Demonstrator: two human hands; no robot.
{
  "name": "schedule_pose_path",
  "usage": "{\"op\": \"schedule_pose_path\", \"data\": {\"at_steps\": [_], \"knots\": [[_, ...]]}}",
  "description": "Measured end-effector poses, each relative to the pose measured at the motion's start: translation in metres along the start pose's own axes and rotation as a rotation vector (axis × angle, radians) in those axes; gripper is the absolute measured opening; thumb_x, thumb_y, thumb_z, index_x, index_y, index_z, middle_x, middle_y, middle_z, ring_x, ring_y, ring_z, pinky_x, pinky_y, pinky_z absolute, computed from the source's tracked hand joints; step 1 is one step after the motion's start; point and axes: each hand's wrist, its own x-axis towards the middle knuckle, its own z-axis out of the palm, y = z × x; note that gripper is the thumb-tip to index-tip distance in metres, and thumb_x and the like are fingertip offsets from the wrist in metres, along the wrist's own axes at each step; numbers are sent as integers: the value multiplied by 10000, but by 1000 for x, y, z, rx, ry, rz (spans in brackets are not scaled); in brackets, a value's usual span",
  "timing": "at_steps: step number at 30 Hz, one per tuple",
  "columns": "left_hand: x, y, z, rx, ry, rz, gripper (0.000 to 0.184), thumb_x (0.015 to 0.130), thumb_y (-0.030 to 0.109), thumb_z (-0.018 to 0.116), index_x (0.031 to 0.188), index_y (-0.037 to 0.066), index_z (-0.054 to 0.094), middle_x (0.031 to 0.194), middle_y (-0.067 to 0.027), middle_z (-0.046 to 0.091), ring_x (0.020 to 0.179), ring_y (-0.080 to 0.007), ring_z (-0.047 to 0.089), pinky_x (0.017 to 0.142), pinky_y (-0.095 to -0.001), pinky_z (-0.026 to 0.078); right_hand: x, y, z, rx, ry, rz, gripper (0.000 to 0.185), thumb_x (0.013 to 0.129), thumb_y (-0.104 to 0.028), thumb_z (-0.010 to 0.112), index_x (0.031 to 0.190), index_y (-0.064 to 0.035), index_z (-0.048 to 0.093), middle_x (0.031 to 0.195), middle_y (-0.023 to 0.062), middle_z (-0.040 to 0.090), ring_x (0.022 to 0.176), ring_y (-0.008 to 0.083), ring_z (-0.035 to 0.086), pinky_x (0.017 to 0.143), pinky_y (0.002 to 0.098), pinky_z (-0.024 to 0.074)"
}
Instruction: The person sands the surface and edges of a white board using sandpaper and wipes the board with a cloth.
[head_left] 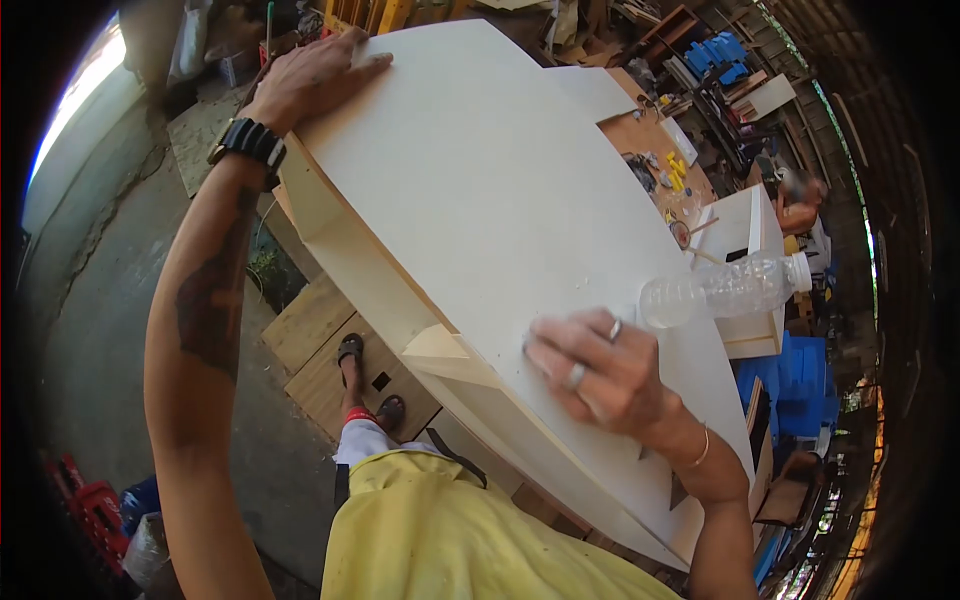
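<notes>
A large white panel (470,170) tops a wooden cabinet-like frame (370,270) with open compartments along the side facing me. My left hand (315,80) lies over its far left corner, fingers stretched out along the surface. Lower on the panel, my right hand (600,375) presses down with bent, closed fingers, slightly blurred. Whatever may be under those fingertips is hidden. Just beyond the right hand is a clear plastic bottle (715,290) with a white cap, apart from the fingers. Small specks dot the panel near it.
Behind the panel, a brown work surface (640,150) carries yellow pieces (676,172) and small tools. A white box-like piece (750,270) stands at right, near another person (800,205). Blue objects (790,385) are stacked below. Wooden boards (330,340) lie under my feet.
</notes>
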Motion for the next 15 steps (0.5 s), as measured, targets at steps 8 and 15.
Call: {"op": "schedule_pose_path", "data": {"at_steps": [8, 15], "knots": [[3, -2, 0, -19, -52, -18, 648, 934, 585, 464, 1321, 68, 517, 1213, -215, 643, 1139, -375, 610, 963, -463, 473, -15, -4, 3, 56, 16, -65, 173, 683, -50, 697, 854, -29, 679, 933, 72, 671, 723, 188, 643, 525, 284, 510], [1, -1, -3, -50, -59, 10, 617, 955, 557, 454, 1310, 56, 510, 1209, -227, 641, 1108, -377, 625, 943, -470, 481, -5, -2, 0, 64, 1, -27, 227, 675, -39, 690, 899, -10, 676, 970, 91, 664, 720, 195, 636, 575, 282, 522]]}}
